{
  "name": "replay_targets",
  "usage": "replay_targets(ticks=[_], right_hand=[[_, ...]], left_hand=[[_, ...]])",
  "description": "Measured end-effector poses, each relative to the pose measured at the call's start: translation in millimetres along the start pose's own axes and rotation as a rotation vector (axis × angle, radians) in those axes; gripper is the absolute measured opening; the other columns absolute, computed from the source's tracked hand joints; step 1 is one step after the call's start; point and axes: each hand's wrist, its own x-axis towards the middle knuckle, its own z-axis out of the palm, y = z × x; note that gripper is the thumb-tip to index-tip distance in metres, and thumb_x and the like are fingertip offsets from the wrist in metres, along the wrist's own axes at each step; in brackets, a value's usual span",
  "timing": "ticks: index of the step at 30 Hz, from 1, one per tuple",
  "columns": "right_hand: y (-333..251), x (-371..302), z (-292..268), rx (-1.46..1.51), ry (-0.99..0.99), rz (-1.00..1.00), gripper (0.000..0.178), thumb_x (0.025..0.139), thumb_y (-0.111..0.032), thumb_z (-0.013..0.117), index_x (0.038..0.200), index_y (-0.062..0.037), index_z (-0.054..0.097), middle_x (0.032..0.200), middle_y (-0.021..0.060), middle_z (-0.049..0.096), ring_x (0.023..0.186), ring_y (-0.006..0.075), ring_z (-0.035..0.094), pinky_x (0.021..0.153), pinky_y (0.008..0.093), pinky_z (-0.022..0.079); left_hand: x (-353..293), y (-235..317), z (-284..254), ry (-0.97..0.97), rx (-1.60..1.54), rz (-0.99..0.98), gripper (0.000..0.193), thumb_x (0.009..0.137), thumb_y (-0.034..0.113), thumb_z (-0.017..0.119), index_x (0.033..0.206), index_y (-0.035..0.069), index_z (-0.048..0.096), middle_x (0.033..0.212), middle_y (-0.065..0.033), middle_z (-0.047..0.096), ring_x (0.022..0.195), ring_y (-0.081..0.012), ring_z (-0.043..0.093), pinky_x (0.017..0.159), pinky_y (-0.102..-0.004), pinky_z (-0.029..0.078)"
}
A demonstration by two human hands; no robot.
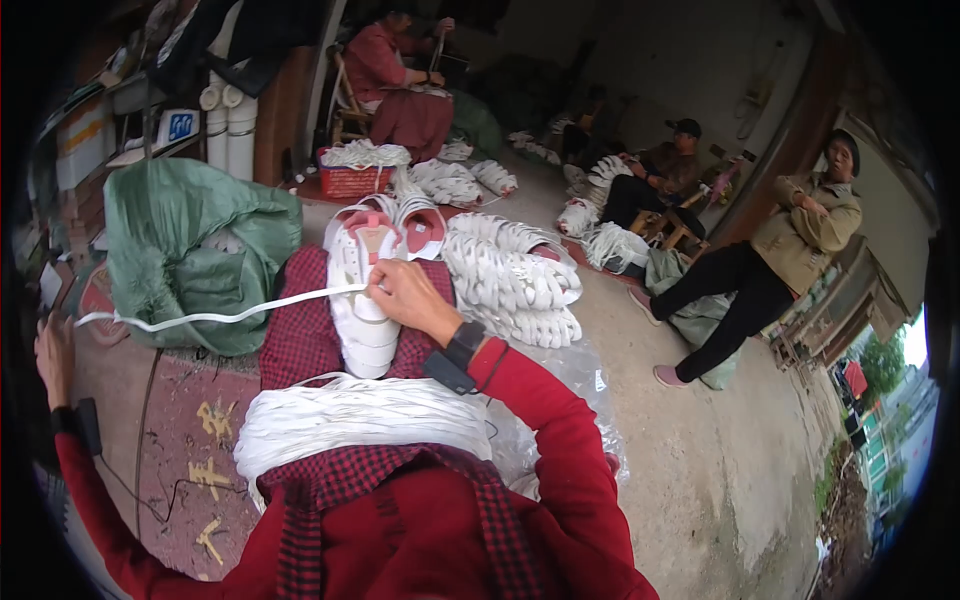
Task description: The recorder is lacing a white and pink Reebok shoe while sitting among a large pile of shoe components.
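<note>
A white sneaker [350, 262] with pink inside rests on my checked apron, its toe toward me. My right hand [408, 298] is closed at the shoe's lace area, its fingertips pinching a white shoelace [240, 315]. That lace stretches across to the far left, where my left hand [55, 358] is raised with its fingers closed about the other end; the exact grip is small and partly dark. Beside the shoe stands another white shoe [420, 228] with a pink insole. Across my lap lies a thick bundle of white laces [350, 420].
Stacked white shoes [512, 275] lie right of my lap, by clear plastic sheeting [575, 390]. A green sack [190, 250] stands at left. Behind are a red basket [355, 180] and two seated people [400, 80]. Another person [780, 240] stands at right with folded arms.
</note>
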Motion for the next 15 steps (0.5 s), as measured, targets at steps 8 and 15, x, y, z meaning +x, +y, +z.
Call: replay_targets(ticks=[8,15], right_hand=[[41,-24,-37,0.124,0.058,0.196,0.024,0.093,-0.019,0.059,0.096,0.0048,0.062,0.076,0.0119,0.066,0.063,0.0175,0.061,0.063,0.0316,0.05],[29,-20,-15,0.082,-0.068,0.229,0.026,0.093,-0.021,0.059,0.091,0.0041,0.062,0.07,0.0119,0.065,0.062,0.0169,0.059,0.059,0.0337,0.047]], left_hand=[[-102,389,-92,0.017,-1.009,0.866,0.012,0.088,0.009,0.06,0.086,-0.002,0.064,0.081,-0.0171,0.06,0.082,-0.0373,0.057,0.082,-0.0431,0.044],[-154,478,-83,-0.099,-0.891,1.026,0.034,0.087,0.025,0.063,0.068,-0.003,0.063,0.073,-0.0213,0.063,0.073,-0.0375,0.061,0.079,-0.0431,0.046]])
